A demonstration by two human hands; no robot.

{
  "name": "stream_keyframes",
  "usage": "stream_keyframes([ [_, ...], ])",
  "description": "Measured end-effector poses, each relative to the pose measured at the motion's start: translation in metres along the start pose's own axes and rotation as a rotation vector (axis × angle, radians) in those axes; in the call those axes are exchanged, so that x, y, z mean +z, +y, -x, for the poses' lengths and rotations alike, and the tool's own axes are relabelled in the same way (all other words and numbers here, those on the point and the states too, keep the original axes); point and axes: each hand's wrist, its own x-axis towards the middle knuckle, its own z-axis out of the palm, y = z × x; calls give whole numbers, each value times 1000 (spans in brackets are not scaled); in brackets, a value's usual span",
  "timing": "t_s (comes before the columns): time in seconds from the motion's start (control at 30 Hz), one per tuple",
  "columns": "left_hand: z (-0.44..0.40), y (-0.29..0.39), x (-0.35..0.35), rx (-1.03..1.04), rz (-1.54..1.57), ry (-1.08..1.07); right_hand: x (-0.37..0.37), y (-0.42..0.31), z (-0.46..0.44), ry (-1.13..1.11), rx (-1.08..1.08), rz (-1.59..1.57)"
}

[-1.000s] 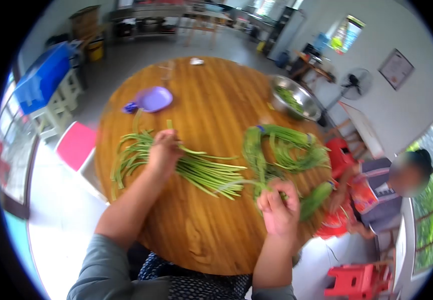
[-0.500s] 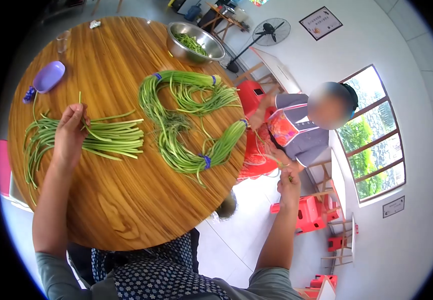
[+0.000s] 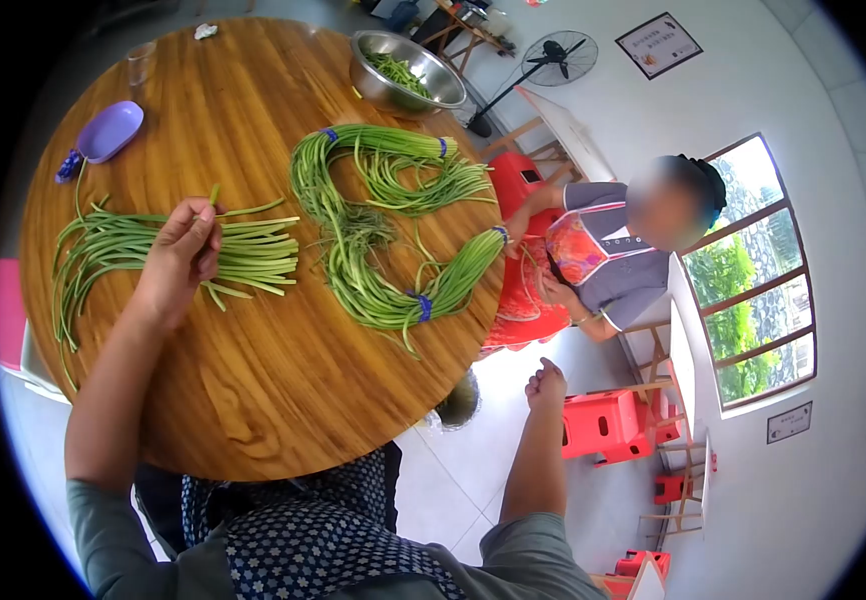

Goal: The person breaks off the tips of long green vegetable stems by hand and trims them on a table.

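Toward the left edge of our round desk (image 3: pixel 343 390), loose green stalks (image 3: pixel 123 245) lie in a sheaf, paler ends pointing right and roughly level, laid so, we think, that single lengths come away easily. Over them our left hand (image 3: pixel 185 255) has its grip pressed together, thumb and finger pinching one stalk (image 3: pixel 215 195) whose short end pokes up past them; held that close to its end, we judge, it should be easy to steer. Our right hand (image 3: pixel 547 384) is out beyond the right edge, clear of the wood, fingers curled in; we cannot tell whether they close on anything.

Along the right edge lie tied bunches (image 3: pixel 393 142), the blue ties (image 3: pixel 423 306) presumably there to hold the lengths together. Near the far right edge sits a steel bowl (image 3: pixel 408 85) of green pieces, perhaps set there to leave room for the stalks.

Behind our left palm, the rest of the pinched stalk is lost to us. Past the near right edge, the desk's rim cuts off a dark container (image 3: pixel 461 402), its contents unclear. What the person (image 3: pixel 618 275) opposite holds is too fine to make out.
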Motion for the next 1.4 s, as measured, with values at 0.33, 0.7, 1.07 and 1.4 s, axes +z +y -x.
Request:
stream_keyframes([
  [0.33, 21, 0, 18, -11, -323, -217, 219, -72, 205, -1067, 4, -242],
  [0.7, 26, 8, 19, 321, -744, -194, 347, -29, 302, -1278, 128, -193],
  [1.07, 37, 14, 33, 275, -860, -185, 334, -20, 287, -1332, 235, -265],
  [1.4, 29, -4, 26, 184, -796, -13, 340, -11, 316, -993, -1330, 254],
])
